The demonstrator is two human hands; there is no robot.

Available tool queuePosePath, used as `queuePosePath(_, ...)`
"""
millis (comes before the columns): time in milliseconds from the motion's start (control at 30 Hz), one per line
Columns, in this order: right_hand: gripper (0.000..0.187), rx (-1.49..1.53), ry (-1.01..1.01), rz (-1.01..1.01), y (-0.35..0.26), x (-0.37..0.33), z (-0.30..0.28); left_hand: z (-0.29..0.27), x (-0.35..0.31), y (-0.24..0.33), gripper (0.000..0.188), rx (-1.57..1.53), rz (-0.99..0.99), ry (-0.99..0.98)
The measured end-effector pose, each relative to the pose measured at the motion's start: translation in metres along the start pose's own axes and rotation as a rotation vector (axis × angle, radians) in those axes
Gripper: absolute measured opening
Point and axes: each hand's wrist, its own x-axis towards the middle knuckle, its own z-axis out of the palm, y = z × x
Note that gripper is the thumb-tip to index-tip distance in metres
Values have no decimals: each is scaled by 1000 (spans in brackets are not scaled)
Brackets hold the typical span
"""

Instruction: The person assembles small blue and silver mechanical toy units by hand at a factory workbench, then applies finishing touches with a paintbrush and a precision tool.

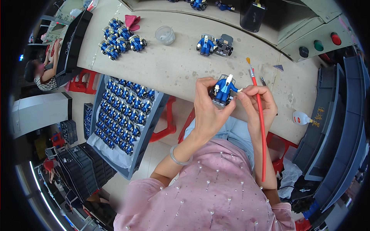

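In my left hand (210, 111) I grip a small toy figure (224, 89) with a blue suit and white head, seated in a dark chair-like vehicle. My right hand (259, 104) is closed around a red-handled paintbrush (260, 127), its tan bristles pointing up and away. The right thumb and fingertip meet at the figure's outstretched white hand. Beyond my hands on the table stand another blue seated figure (207, 45) and a dark chair-like part (224, 45). Behind the right hand lies a thin dark-tipped tool (263, 81), partly hidden.
A cluster of blue figures (120, 40), a pink cloth (132, 22) and a clear cup (165, 35) occupy the table's far left. A grey tray (135, 163) of figures stands left. A white bottle (301, 118) lies right, near stacked dark trays (327, 115).
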Motion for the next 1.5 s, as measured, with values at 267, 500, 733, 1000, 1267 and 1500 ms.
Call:
queuePosePath(267,12,-125,-10,-57,-3,-6,2,-8,-9,12,53,-48,-198,-102)
queuePosePath(500,13,-59,-33,-79,-4,-10,0,-12,-14,9,54,-95,-215,-127)
queuePosePath(733,12,-148,-201,-188,-10,-12,-13,-25,-17,-5,58,-830,-404,-370)
queuePosePath(1000,19,-249,-122,-146,-30,-9,-19,-27,-19,-11,41,-798,-458,-289)
queuePosePath(1267,23,-373,-123,-233,-41,-20,-9,-30,-11,-1,43,-704,-525,-228)
queuePosePath(1500,20,-491,-160,-279,-34,5,-15,-29,-16,-3,59,-577,-488,-412)
